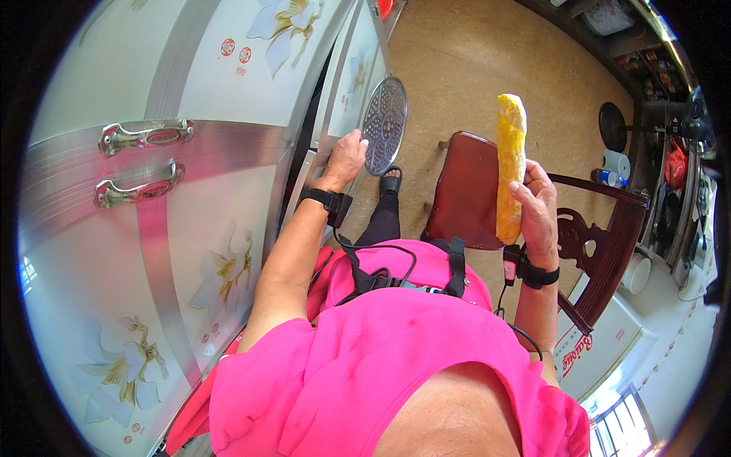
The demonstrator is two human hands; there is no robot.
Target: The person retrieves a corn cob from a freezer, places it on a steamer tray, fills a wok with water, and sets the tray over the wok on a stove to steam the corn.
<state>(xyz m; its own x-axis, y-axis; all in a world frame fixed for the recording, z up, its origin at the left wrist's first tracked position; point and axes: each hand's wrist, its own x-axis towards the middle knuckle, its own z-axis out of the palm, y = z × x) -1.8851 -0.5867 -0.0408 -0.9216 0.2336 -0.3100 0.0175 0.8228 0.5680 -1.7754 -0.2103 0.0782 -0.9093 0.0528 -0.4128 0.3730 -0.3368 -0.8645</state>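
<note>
My left hand (345,162) grips the near edge of a round perforated metal steamer plate (386,125), which stands tilted on edge beside the cabinet. In my right hand (537,208) is a long, thick yellow stick-shaped thing (510,165) with whitish patches, perhaps food; its exact kind is unclear. My thumb presses on its near side, and the fingers are partly hidden behind it. The yellow thing is held upright in the view, above the dark red seat of a wooden chair (465,194).
At left stand cabinet doors (228,74) with metal handles (145,137) and flower prints. The carved chair back (605,245) is at right. Beyond it are a plastic bottle (609,178), a white bucket (635,274), a white appliance (599,343) and cluttered shelves (657,74).
</note>
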